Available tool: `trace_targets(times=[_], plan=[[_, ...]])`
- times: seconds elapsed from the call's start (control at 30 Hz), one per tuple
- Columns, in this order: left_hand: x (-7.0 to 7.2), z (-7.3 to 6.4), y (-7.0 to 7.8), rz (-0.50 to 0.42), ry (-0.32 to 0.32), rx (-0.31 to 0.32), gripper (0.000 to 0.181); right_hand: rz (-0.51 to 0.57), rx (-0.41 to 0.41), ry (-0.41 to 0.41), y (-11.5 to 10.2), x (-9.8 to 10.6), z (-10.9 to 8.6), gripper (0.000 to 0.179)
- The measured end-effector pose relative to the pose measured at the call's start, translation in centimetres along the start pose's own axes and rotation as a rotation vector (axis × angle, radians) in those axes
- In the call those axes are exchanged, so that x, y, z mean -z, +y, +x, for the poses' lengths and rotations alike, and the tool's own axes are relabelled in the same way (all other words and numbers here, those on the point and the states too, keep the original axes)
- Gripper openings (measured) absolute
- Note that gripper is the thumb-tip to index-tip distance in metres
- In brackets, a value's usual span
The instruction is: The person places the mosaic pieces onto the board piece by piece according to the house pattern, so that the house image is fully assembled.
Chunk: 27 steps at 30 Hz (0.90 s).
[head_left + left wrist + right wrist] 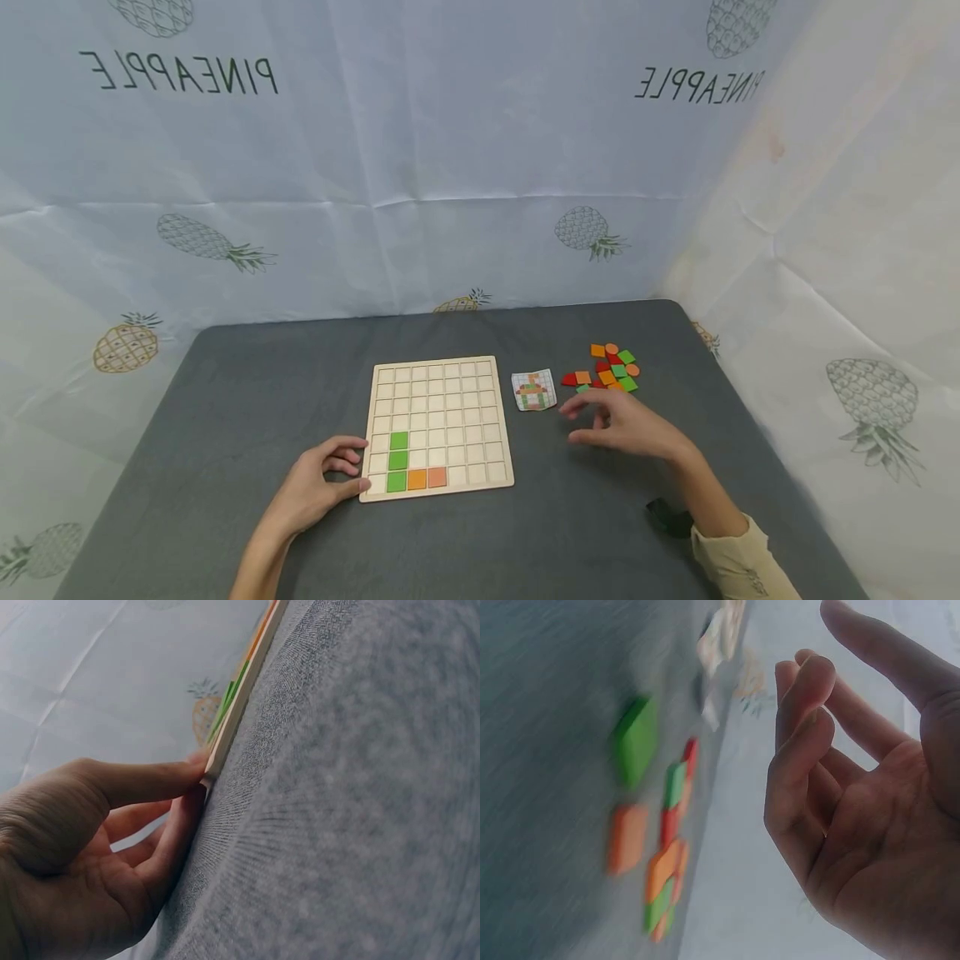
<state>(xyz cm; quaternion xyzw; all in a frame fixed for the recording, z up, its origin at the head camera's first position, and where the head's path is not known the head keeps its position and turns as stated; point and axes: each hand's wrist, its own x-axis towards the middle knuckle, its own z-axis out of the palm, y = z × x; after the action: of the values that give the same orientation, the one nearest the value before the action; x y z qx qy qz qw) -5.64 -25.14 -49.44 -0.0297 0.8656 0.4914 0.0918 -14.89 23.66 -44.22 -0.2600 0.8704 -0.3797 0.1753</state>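
A light wooden grid board (465, 410) lies on the dark table. Three green square tiles (398, 460) form a column near its left side, with an orange tile (417, 479) and a salmon tile (437, 477) beside the lowest one. My left hand (318, 483) holds the board's left edge; in the left wrist view its thumb (150, 782) is against the corner. My right hand (626, 423) hovers with loosely bent fingers, holding nothing, just in front of a pile of loose tiles (606, 377) in red, green and orange. Its palm (889, 847) shows bare in the right wrist view.
Between board and pile lies a small paper card (533, 390) with a coloured grid pattern. A dark object (669, 518), its kind unclear, is by the right forearm. Behind the table (277, 367) hangs a white cloth (450, 125) printed with pineapples.
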Motion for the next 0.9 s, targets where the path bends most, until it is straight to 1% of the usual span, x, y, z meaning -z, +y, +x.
trace_targets(times=[0.17, 0.33, 0.53, 0.6, 0.9], plan=[[0.0, 0.0, 0.0, 0.019, 0.009, 0.004, 0.058, 0.018, -0.029, 0.009, 1.9, 0.6, -1.4, 0.041], [-0.1, 0.0, 0.1, 0.027, 0.005, 0.011, 0.058, 0.009, -0.021, -0.007, 3.5, 0.8, -1.9, 0.042], [-0.1, 0.1, 0.0, 0.021, 0.005, 0.007, 0.058, -0.096, -0.014, 0.003, 5.3, 0.7, -1.9, 0.040], [-0.2, 0.1, 0.0, 0.015, 0.007, 0.006, 0.059, -0.111, -0.023, 0.005, 5.6, 0.6, -1.9, 0.040], [-0.2, 0.0, -0.1, 0.015, 0.012, 0.001, 0.059, -0.098, -0.044, -0.013, 6.0, 0.6, -1.7, 0.039]])
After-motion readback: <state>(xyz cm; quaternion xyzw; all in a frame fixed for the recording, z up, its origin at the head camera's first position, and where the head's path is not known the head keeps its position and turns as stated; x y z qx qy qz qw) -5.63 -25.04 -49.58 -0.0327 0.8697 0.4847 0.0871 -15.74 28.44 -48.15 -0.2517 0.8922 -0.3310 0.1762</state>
